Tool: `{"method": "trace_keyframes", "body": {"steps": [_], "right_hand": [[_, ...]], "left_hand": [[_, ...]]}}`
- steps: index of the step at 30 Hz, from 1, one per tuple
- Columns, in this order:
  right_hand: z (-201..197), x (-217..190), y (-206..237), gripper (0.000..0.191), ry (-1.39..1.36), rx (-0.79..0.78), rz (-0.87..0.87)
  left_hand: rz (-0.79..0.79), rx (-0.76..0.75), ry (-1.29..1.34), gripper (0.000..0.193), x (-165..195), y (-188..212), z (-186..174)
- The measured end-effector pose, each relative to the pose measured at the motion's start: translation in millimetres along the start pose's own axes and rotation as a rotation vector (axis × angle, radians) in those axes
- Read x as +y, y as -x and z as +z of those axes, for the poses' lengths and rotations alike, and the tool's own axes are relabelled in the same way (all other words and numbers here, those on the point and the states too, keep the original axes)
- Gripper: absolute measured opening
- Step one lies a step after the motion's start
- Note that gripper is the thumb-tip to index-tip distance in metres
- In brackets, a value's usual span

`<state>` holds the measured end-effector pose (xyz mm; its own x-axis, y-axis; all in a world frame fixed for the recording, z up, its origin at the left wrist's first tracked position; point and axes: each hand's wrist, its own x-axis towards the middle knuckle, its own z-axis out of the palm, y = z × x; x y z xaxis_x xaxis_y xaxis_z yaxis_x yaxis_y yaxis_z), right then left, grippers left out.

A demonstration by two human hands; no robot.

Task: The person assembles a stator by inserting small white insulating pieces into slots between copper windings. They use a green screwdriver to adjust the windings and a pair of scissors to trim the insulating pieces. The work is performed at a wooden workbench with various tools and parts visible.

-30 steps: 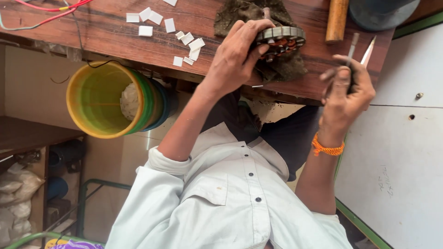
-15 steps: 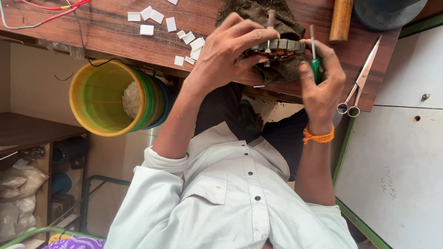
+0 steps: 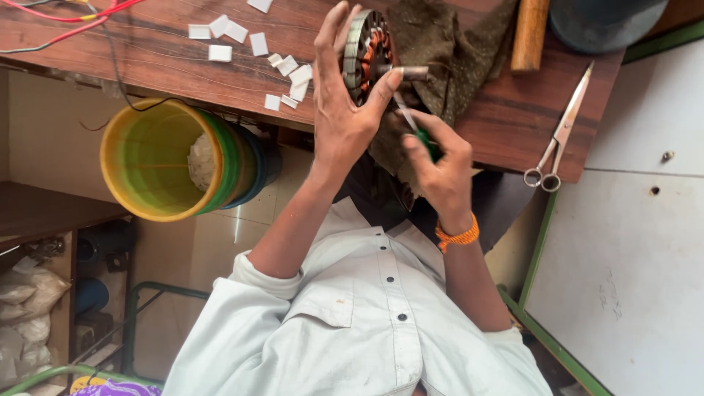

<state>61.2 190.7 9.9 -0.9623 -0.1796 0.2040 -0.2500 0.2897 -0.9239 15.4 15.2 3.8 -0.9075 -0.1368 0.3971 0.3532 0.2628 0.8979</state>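
My left hand (image 3: pixel 343 121) grips a round motor stator (image 3: pixel 364 45) with copper windings and a short metal shaft, holding it on edge above a dark brown cloth (image 3: pixel 451 44) on the wooden table (image 3: pixel 147 55). The thumb presses by the shaft. Just below it, my right hand (image 3: pixel 442 167), with an orange band at the wrist, is closed on a green-handled screwdriver (image 3: pixel 427 144). The blade points up at the stator's face.
Scissors (image 3: pixel 561 136) lie at the table's right edge. Several small white paper pieces (image 3: pixel 224 33) and red wires (image 3: pixel 66 22) are on the left. A wooden handle (image 3: pixel 529 33) and a dark round object (image 3: pixel 605 22) sit at the back. Stacked buckets (image 3: pixel 158 158), the outermost yellow, stand below the table.
My right hand left the scissors on the table and now holds the screwdriver at the stator. My left hand has tipped the stator up onto its edge.
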Motion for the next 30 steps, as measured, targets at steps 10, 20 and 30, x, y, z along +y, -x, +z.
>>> {"method": "trace_keyframes", "body": {"steps": [10, 20, 30], "right_hand": [[-55.4, 16.6, 25.2, 0.019, -0.261, 0.46, 0.176], [-78.4, -13.0, 59.1, 0.066, -0.354, 0.378, 0.217], [-102.9, 15.4, 97.1, 0.051, -1.085, 0.417, 0.01]], "left_hand": [[0.192, -0.428, 0.005, 0.082, 7.6, -31.9, -15.7], [0.523, -0.823, -0.412, 0.099, 19.0, -63.5, 2.8], [0.517, -0.514, -0.303, 0.095, -16.9, -61.7, 32.2]]}}
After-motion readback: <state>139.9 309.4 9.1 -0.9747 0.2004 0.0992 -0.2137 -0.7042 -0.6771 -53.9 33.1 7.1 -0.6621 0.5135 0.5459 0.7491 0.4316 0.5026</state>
